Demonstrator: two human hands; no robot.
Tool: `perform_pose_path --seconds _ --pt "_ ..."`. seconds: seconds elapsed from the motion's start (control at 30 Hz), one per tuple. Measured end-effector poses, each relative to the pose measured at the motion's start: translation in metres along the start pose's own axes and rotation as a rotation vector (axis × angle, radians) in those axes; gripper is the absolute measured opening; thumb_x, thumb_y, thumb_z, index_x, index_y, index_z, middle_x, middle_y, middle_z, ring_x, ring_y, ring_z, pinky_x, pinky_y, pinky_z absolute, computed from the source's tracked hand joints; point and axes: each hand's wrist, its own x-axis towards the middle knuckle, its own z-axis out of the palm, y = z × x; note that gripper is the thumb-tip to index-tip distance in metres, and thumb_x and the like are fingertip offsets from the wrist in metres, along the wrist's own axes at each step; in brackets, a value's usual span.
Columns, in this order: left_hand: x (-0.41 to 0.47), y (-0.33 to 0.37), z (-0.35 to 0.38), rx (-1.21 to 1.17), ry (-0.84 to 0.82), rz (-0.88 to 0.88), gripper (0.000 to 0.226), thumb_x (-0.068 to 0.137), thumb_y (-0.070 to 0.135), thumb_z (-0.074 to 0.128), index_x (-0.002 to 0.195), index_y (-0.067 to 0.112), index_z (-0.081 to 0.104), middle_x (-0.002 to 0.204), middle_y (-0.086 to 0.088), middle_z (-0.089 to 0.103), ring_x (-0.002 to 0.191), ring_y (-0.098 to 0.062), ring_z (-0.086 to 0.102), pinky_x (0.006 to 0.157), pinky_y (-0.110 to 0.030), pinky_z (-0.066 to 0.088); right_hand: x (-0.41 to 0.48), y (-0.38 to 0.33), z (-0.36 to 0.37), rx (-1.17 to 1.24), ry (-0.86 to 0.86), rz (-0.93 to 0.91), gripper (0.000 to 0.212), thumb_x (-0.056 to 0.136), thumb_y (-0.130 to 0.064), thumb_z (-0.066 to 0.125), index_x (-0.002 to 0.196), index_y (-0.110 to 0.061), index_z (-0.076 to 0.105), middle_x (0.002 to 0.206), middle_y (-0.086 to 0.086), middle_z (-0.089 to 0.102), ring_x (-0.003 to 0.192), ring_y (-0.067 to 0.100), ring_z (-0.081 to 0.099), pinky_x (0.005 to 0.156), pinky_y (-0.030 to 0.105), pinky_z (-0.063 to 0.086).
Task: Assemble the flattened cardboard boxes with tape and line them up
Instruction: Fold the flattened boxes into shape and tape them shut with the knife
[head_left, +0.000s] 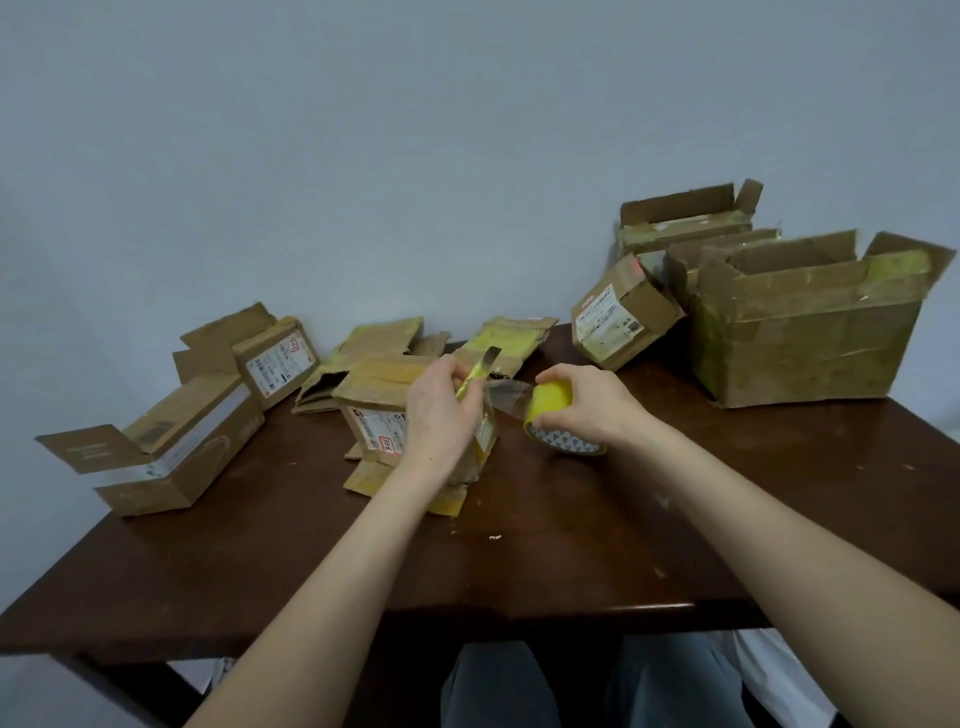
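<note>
At the middle of the table, the left hand is clenched round a yellow-handled knife with its blade pointing up and away. The right hand grasps the yellow tape roll from above, low over the tabletop. A clear tape strip stretches from the roll toward the left hand and the half-built box standing under that wrist.

The blade sits near the right thumb, so a slip along the slick film could nick the fingers. If the strip goes slack it may fold onto itself and stick, wasting the length. Neither hand pins the box down, so a tug on the tape could tip it or let its flaps spring apart. A cut at an angle would probably leave a ragged end that is hard to find on the roll.

Counted: one roll, one knife. To the left stand two boxes, a long box near and a labelled box farther back. At far centre lie two flattened boxes. To the right are a tilted small box, a far box and a large box. Another may stand between the last two, but I cannot tell.
</note>
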Motion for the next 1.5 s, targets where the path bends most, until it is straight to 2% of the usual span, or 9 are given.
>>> perform_pose_path --seconds 0.2,0.33,0.47,0.57,0.7,0.87,1.0,1.3,1.5 --pt "-0.012 0.005 0.002 -0.002 0.021 0.031 0.007 0.090 0.016 0.059 0.084 0.012 0.058 0.074 0.006 0.050 0.069 -0.009 0.043 0.061 -0.018 0.025 -0.011 0.008 0.007 -0.007 0.014 0.057 0.055 0.076 -0.042 0.075 0.123 -0.038 0.047 0.116 0.001 0.060 0.106 0.025 0.057 0.087 0.039 0.049" --pt "-0.014 0.002 0.000 -0.010 0.032 0.024 0.007 0.088 0.016 0.062 0.085 0.009 0.062 0.077 0.001 0.055 0.073 -0.013 0.047 0.061 -0.018 0.025 -0.012 0.006 0.014 0.030 0.073 0.063 0.033 0.086 -0.042 0.065 0.115 -0.038 0.049 0.114 0.000 0.062 0.105 0.026 0.057 0.086 0.039 0.048" --pt "-0.020 0.003 -0.002 0.001 0.034 0.054 0.005 0.085 0.013 0.064 0.082 0.009 0.062 0.072 0.003 0.053 0.069 -0.013 0.046 0.059 -0.018 0.025 -0.014 -0.001 0.015 0.003 0.112 0.113 0.024 0.086 -0.036 0.059 0.108 -0.037 0.050 0.111 0.000 0.062 0.101 0.027 0.058 0.079 0.035 0.047" --pt "-0.025 0.004 -0.002 0.005 0.036 0.077 0.004 0.085 0.013 0.064 0.082 0.011 0.062 0.071 0.006 0.050 0.068 -0.012 0.045 0.060 -0.019 0.028 -0.014 -0.005 0.015 0.000 0.121 0.149 0.031 0.084 -0.030 0.055 0.113 -0.037 0.050 0.115 0.000 0.062 0.104 0.029 0.058 0.080 0.034 0.046" --pt "-0.028 0.006 -0.002 -0.011 0.033 0.076 0.005 0.085 0.014 0.065 0.085 0.013 0.060 0.070 0.006 0.051 0.066 -0.009 0.046 0.059 -0.016 0.033 -0.014 -0.010 0.016 -0.035 0.105 0.150 0.044 0.087 -0.031 0.050 0.130 -0.042 0.050 0.130 0.001 0.059 0.118 0.028 0.054 0.091 0.036 0.044" --pt "-0.028 0.005 -0.002 0.008 0.008 0.065 0.005 0.087 0.016 0.064 0.087 0.012 0.060 0.073 0.007 0.050 0.069 -0.009 0.046 0.061 -0.017 0.029 -0.013 -0.015 0.019 -0.104 0.128 0.133 0.028 0.093 -0.043 0.050 0.121 -0.044 0.056 0.122 0.001 0.064 0.115 0.026 0.056 0.094 0.038 0.043" --pt "-0.027 0.003 -0.004 0.013 0.010 0.063 0.005 0.088 0.014 0.062 0.086 0.014 0.058 0.073 0.008 0.049 0.070 -0.009 0.046 0.061 -0.017 0.028 -0.011 -0.018 0.022 -0.054 0.182 0.154 0.017 0.093 -0.045 0.052 0.106 -0.042 0.062 0.112 0.000 0.066 0.110 0.026 0.057 0.090 0.037 0.043" --pt "-0.021 0.000 -0.002 0.056 -0.004 0.065 0.010 0.083 0.012 0.061 0.077 0.014 0.055 0.064 0.012 0.041 0.063 -0.008 0.040 0.057 -0.020 0.026 -0.005 -0.021 0.026 0.051 0.269 0.215 0.016 0.094 -0.042 0.053 0.094 -0.036 0.068 0.099 -0.001 0.068 0.102 0.024 0.059 0.091 0.037 0.045" --pt "-0.019 0.000 0.001 0.120 -0.018 0.073 0.008 0.084 0.012 0.059 0.077 0.015 0.055 0.067 0.008 0.044 0.069 -0.012 0.043 0.064 -0.022 0.030 -0.004 -0.022 0.026 0.073 0.273 0.223 0.013 0.093 -0.042 0.054 0.087 -0.037 0.066 0.097 -0.001 0.069 0.101 0.023 0.059 0.091 0.039 0.046"
